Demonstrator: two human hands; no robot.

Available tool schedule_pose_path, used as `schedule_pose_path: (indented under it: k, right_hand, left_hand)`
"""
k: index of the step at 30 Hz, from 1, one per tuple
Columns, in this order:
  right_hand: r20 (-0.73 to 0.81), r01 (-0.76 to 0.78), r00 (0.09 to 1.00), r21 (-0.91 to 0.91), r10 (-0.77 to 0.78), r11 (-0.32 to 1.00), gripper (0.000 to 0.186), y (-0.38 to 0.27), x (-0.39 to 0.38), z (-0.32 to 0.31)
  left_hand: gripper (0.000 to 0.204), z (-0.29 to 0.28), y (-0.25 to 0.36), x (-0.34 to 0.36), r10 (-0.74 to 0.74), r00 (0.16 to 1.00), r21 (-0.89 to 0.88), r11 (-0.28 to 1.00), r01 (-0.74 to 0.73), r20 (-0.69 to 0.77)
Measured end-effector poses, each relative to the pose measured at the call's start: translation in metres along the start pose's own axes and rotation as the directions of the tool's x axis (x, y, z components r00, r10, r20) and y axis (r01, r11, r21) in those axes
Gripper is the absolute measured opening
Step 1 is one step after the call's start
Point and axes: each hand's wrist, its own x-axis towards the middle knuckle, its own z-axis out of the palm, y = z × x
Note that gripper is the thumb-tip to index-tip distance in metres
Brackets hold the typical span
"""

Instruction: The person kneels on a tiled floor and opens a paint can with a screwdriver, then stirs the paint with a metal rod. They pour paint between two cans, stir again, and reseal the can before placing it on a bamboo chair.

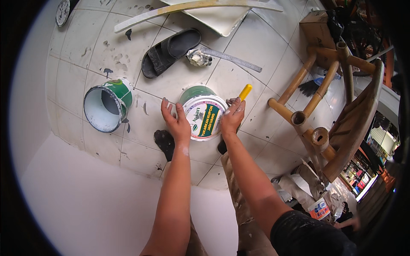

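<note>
A green paint bucket [200, 90] with a white lid [215, 123] stands on the floor between my feet. My left hand [177, 121] is at the lid's left side, its fingers apart and holding nothing. At the right rim my right hand [232, 116] is closed round a tool with a yellow handle [245, 91]. The handle sticks out beyond the fingers. The tool's other end is hidden by the hand, so its exact kind cannot be told. Pale smears mark both hands.
To the left an open paint bucket [102, 106] lies tilted. Beyond are a black sandal [171, 51], a flat metal strip [235, 58], a crumpled wad [199, 58], a long curved strip [188, 7] and a white tray [218, 21]. A bamboo chair [329, 136] lies on the right.
</note>
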Motion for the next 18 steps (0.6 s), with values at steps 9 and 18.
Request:
schedule_pose_path:
  k: [9,18]
  right_hand:
    - [0.087,0.504,0.854,0.106,-0.512,0.857,0.022,-0.081,0.067,-0.052]
    - [0.422,-0.097,0.873,-0.340,0.244,0.935,0.041,-0.118,0.005,-0.071]
  left_hand:
    - [0.080,0.097,-0.015,-0.106,-0.455,0.857,-0.445,0.837,0.318,-0.243]
    - [0.078,0.100,-0.018,-0.120,-0.558,0.828,-0.545,0.710,0.447,-0.047]
